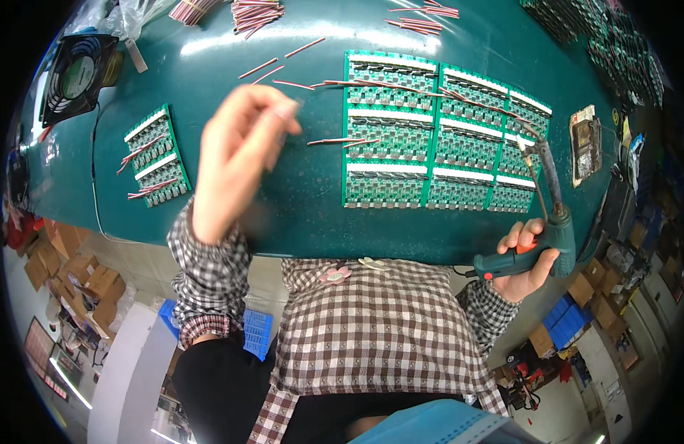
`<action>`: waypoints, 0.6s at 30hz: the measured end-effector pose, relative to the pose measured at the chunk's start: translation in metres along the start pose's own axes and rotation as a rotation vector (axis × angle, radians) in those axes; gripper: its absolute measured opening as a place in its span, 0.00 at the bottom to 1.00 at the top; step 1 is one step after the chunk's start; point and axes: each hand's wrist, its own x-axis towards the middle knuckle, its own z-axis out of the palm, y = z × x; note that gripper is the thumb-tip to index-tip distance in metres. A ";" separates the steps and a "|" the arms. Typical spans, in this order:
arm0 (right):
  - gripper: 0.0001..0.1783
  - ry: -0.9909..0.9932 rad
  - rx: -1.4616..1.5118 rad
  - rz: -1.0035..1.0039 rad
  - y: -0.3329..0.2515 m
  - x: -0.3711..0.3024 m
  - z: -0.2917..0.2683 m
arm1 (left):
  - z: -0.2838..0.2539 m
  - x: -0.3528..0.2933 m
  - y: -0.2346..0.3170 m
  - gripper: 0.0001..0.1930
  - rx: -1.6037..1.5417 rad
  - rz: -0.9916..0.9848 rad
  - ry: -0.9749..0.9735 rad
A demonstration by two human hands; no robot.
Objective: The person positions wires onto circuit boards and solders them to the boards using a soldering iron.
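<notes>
The right hand [525, 259] grips a soldering iron [543, 222], tip pointing far-left at the circuit boards [438, 137]; the left hand [238, 148], blurred, pinches something unclear.

A dark green bench [297, 207] carried a black fan [77, 74] at its far left corner and a small pair of green circuit boards [155, 157] with red wires nearby. Bundles of red wires [255, 15] lay along the far edge. Cardboard boxes [75, 277] and blue crates [568, 320] stood on the floor below.
</notes>
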 end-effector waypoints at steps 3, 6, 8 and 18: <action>0.27 -0.059 -0.026 0.010 0.001 0.004 0.010 | 0.031 -0.008 0.007 0.05 -0.205 -0.213 -0.306; 0.27 -0.120 -0.039 0.021 0.005 0.004 0.016 | 0.051 -0.002 -0.006 0.06 -0.268 -0.253 -0.417; 0.27 -0.122 -0.097 0.007 0.006 0.003 0.017 | 0.056 -0.001 -0.008 0.07 -0.263 -0.257 -0.405; 0.27 -0.026 -0.039 0.015 0.014 -0.002 0.012 | 0.066 -0.005 -0.016 0.05 0.075 0.046 -0.356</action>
